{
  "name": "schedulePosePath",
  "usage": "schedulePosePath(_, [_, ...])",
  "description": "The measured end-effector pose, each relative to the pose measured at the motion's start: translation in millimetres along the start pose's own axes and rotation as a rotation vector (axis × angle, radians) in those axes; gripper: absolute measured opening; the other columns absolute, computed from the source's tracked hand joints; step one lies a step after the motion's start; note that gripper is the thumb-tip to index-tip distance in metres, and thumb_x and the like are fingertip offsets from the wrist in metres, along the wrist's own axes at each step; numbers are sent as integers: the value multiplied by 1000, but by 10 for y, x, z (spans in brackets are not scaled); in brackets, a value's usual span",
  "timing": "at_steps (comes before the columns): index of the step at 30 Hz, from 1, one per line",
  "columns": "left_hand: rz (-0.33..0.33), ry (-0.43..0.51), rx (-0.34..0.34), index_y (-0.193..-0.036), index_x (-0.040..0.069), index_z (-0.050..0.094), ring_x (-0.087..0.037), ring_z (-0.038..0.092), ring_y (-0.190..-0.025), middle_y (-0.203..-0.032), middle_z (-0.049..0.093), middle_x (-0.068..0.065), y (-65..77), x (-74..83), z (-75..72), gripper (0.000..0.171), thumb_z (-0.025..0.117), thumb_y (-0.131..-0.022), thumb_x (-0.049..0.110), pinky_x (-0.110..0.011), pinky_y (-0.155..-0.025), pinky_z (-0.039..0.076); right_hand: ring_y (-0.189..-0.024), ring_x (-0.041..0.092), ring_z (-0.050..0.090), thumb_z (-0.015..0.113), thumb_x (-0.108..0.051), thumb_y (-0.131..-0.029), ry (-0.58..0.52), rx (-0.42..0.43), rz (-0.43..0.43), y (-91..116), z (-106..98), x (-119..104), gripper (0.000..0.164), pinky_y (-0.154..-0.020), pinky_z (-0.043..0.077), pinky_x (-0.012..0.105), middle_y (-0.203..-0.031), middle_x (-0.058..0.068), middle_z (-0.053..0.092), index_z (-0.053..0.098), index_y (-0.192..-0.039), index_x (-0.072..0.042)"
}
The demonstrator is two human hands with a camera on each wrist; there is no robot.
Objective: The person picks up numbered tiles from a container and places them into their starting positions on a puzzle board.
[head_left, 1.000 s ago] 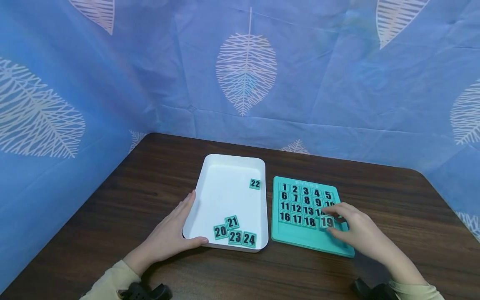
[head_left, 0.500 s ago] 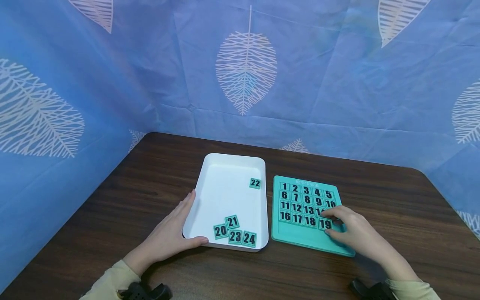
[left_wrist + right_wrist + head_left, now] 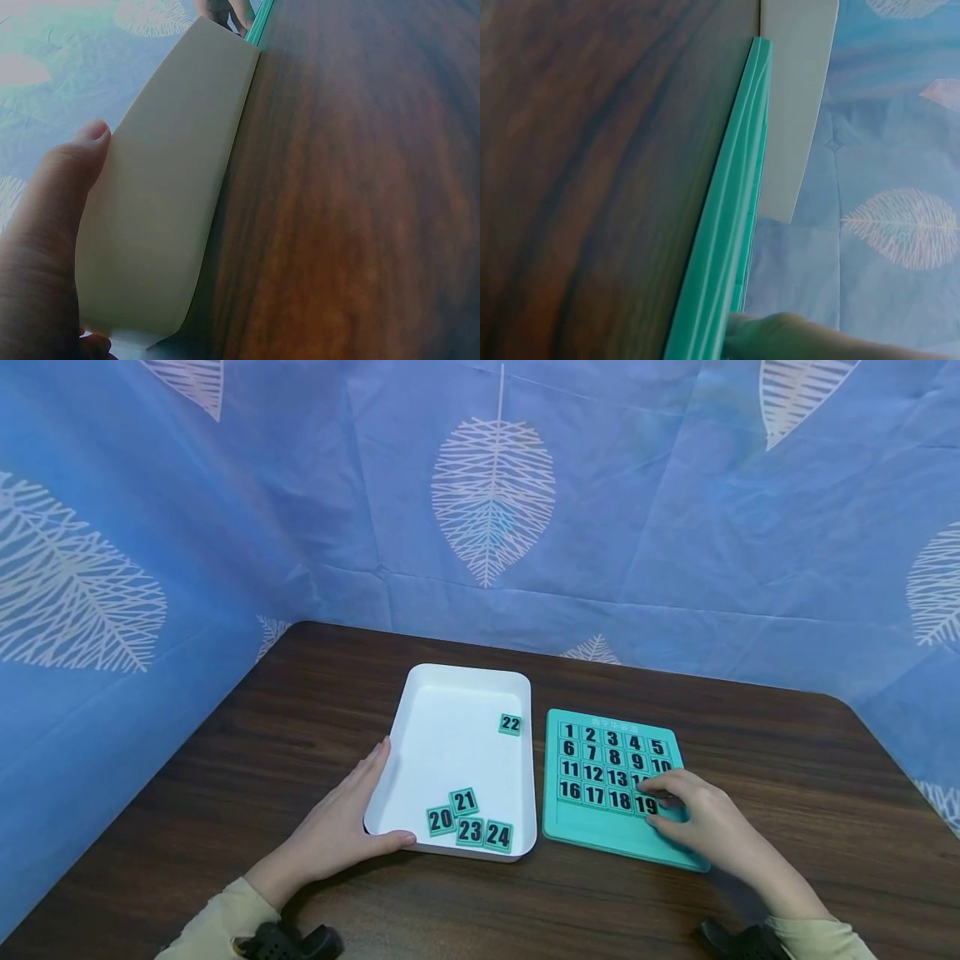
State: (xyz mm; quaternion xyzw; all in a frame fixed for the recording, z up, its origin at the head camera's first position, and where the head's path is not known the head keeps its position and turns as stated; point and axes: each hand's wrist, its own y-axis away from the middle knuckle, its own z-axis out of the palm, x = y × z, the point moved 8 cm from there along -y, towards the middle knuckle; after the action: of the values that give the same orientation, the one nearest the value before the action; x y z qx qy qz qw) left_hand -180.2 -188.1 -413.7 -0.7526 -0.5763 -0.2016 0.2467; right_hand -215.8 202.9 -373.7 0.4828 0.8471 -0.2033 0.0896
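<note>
My right hand (image 3: pixel 701 810) pinches the number tile 19 (image 3: pixel 647 805) on the green number puzzle board (image 3: pixel 600 837), fingers at its upper edge and thumb at its lower edge. The tile sits at the right of tile 18 (image 3: pixel 619 800); tiles 1 to 18 fill the rows above and beside it, partly hidden by my fingers. My left hand (image 3: pixel 337 822) holds the near left corner of the white tray (image 3: pixel 450 693), its thumb (image 3: pixel 79 161) at the rim in the left wrist view. Inside lie loose tiles 20 (image 3: pixel 440 820), 21 (image 3: pixel 463 801), 23 (image 3: pixel 470 832), 24 (image 3: pixel 498 836) and 22 (image 3: pixel 510 724).
Tray and board stand side by side with a narrow gap on a dark wooden table (image 3: pixel 300 693). A blue cloth (image 3: pixel 637 527) with white leaf prints hangs behind the table and along its left side. Dark wrist devices sit at both sleeves.
Tile 19 has shifted slightly left, from a raised-looking position over the board to lie close beside tile 18. My right hand has moved a little left with it; my left hand stays put.
</note>
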Motion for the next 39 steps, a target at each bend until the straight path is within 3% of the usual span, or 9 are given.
schedulePosePath(24, [-3,8,0,-155,19,5,-31,15,-143,-159,11,-7,33,-13,-30,118,70,-69,69,-63,-104,26,-84,17,59,79,-5,-75,-2,2,-7,-41,12,-47,37,-64,51,30,-106,4,60,67,-110,-8])
schedulePosePath(31, [-11,1,4,-155,20,6,-31,17,-143,-159,12,-6,14,-15,-13,119,70,-67,71,-63,-103,28,-82,16,61,82,-1,-70,23,104,-110,-53,-137,-219,43,-65,53,31,-103,0,61,68,-109,-9])
schedulePosePath(39, [-9,0,-6,-155,20,6,-32,16,-143,-159,12,-6,5,-6,-1,118,69,-69,70,-63,-104,26,-87,17,62,78,-7,-78,-42,37,-145,-257,-102,-647,37,-69,54,35,-105,-1,61,67,-113,-9])
